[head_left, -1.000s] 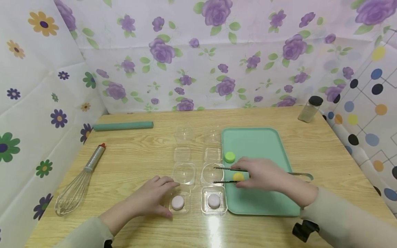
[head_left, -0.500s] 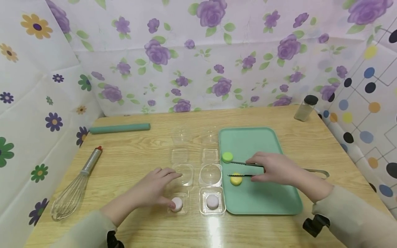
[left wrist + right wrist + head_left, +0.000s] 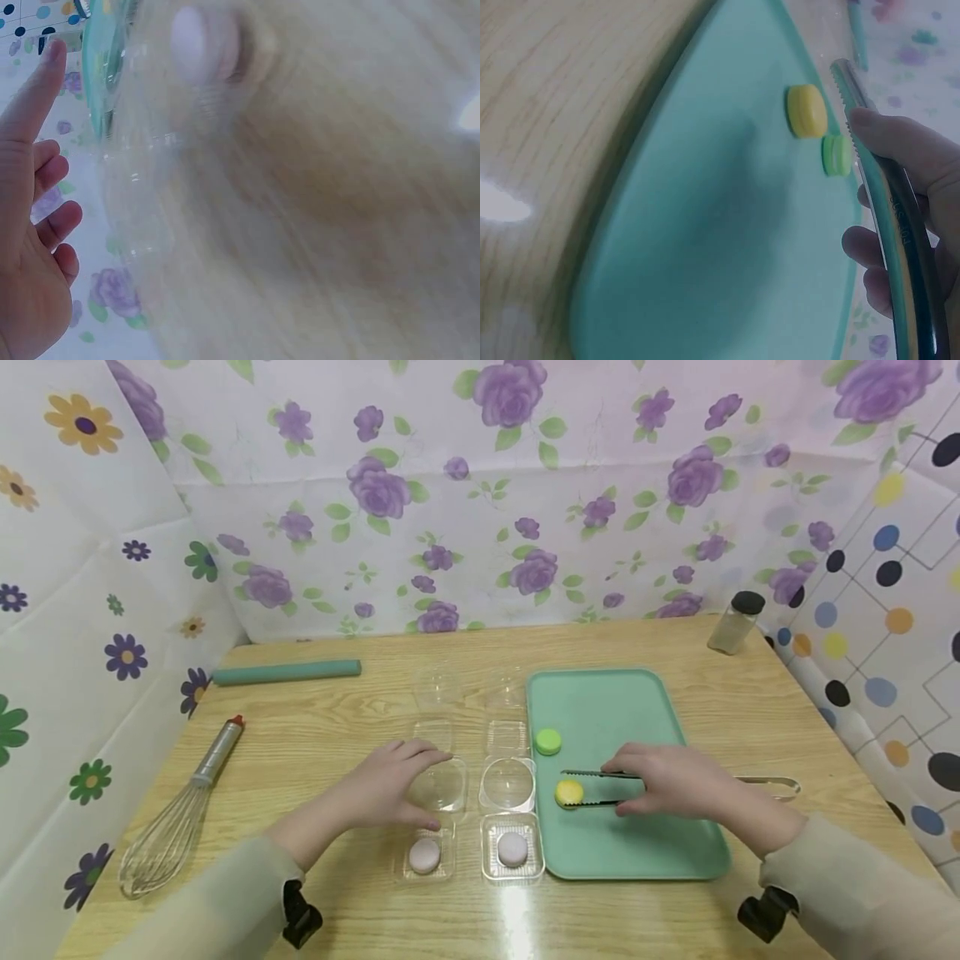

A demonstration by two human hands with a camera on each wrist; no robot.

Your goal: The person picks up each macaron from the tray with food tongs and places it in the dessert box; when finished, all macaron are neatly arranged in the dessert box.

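Observation:
My right hand (image 3: 667, 781) holds metal tongs (image 3: 904, 247) over the green tray (image 3: 630, 693). The tongs' serrated arms are spread, their tips on either side of a yellow macaron (image 3: 568, 792) in the head view. Behind it on the tray lies a green macaron (image 3: 548, 742). My left hand (image 3: 382, 785) hovers with fingers extended and thumb apart, overlapping the left clear plastic boxes and holding nothing. One pale macaron (image 3: 424, 855) sits in the front left box base (image 3: 450, 870); another pale macaron (image 3: 512, 849) sits in the right box base (image 3: 487, 870).
Lidded clear boxes (image 3: 508, 737) stand open in two columns left of the tray. A whisk (image 3: 180, 814) and a green rolling pin (image 3: 287, 672) lie at the left. A black-capped jar (image 3: 733, 625) stands at the back right. Printed cloths wall the table's back and sides.
The tongs have moved right off the boxes, then nearer the person, and now straddle the yellow macaron. My left hand has risen away from the left pale macaron, which its thumb overlapped.

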